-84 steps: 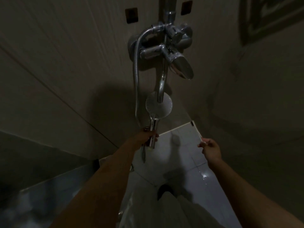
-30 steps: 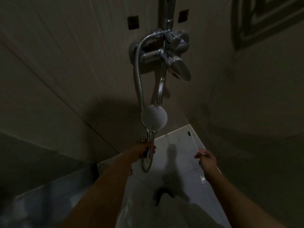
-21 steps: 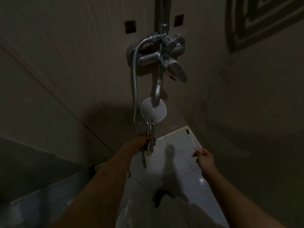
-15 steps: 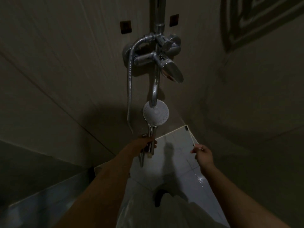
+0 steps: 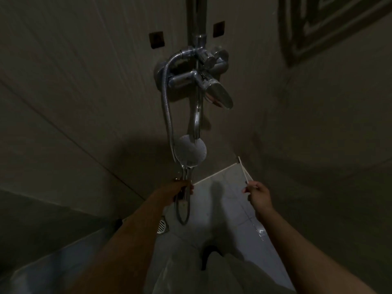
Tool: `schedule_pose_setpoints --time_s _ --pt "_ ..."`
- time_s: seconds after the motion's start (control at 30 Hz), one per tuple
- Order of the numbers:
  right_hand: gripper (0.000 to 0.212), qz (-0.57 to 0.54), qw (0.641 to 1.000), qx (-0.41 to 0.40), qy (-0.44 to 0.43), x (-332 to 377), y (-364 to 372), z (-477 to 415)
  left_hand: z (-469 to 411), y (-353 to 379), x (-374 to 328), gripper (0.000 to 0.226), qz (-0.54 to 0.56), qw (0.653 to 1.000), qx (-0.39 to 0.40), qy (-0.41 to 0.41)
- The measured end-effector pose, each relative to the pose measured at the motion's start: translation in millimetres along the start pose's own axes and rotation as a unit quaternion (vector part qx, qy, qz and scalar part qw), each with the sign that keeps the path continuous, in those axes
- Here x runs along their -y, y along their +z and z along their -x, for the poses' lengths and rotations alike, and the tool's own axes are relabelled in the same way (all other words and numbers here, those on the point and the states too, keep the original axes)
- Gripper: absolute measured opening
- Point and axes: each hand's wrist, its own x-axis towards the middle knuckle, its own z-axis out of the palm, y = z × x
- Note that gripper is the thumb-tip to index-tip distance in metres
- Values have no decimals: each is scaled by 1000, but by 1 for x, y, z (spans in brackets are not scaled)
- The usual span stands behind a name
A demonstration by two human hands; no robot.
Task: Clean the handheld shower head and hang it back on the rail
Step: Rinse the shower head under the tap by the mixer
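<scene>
Chrome caught what little light there was, and the shower head [image 5: 190,153] sat near the middle of the view, its round face turned toward you, directly under the tub spout [image 5: 196,122]. Your left hand [image 5: 180,188] was wrapped fully around the handle just below the head, fingers closed tight on it, with the hose [image 5: 167,107] looping down past 6 o'clock of your fist and climbing back up to the mixer valve [image 5: 199,75] at 12 o'clock. Your right hand [image 5: 257,193], off at 3 o'clock of the left and well apart from the head, pinched a thin pale stick [image 5: 245,171] between thumb and fingertips; in that dim light it could have been a toothbrush, but its far end was too small to tell.

To do this step well, you would have wanted to bring the stick across to the face rather than move the head, keeping the left wrist locked so the nozzles stayed square to you. Work in short strokes across the nozzle rows. The handle was probably wet, so a firm wrap mattered. The rail [image 5: 196,15] rose at 12 o'clock, for hanging later.
</scene>
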Motion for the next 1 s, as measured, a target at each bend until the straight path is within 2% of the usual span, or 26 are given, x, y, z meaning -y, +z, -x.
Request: schedule_pose_setpoints --time_s 0.27,0.47,0.63,1.0 --pt "20 -77 996 4 -50 55 12 9 -6 22 -15 16 23 1000 20 0" --pt "20 -134 978 72 -141 126 32 26 -1 41 -9 16 7 999 33 4" --pt "23 -211 954 126 -169 174 45 35 3 42 -11 14 22 999 40 15" --pt "20 -272 938 149 -155 190 56 49 6 34 -8 17 46 998 41 8"
